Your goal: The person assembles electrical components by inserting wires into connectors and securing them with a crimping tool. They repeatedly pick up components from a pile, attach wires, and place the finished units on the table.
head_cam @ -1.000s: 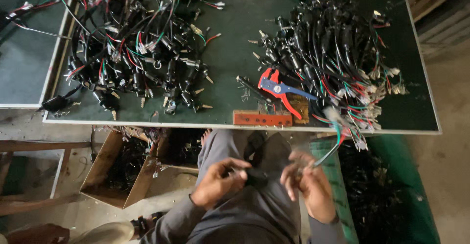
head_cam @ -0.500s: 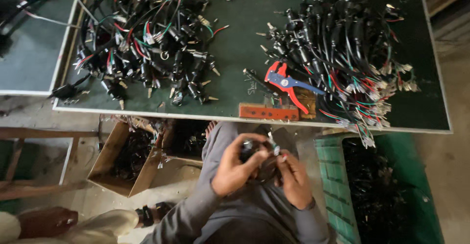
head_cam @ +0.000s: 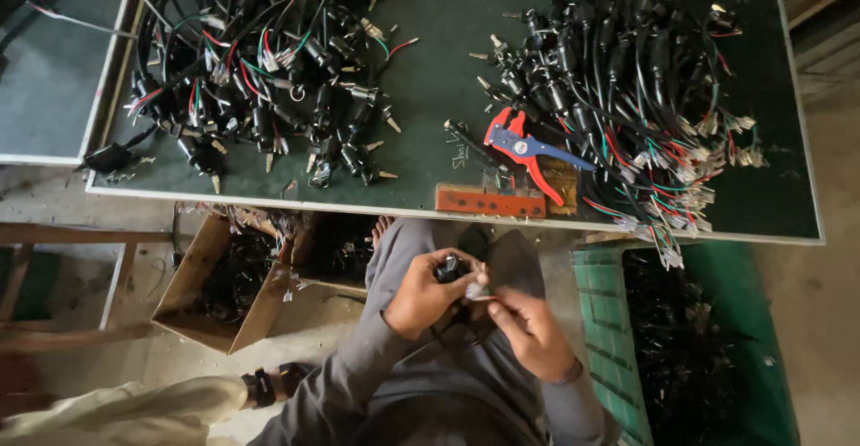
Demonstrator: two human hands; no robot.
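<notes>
- One left hand (head_cam: 428,295) had its fingers closed round one black switch (head_cam: 448,270), held over the lap below the table (head_cam: 430,97) edge.
- One right hand (head_cam: 528,331) lay just right of it, fingers pinching its wire end (head_cam: 477,294); axis unclear.
- Two harness heaps, one red stripper (head_cam: 524,149) lay above.

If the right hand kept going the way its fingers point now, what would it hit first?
The right hand points up-left at the small black switch part gripped by the left hand. It would likely meet that first, though depth is unclear.
</notes>
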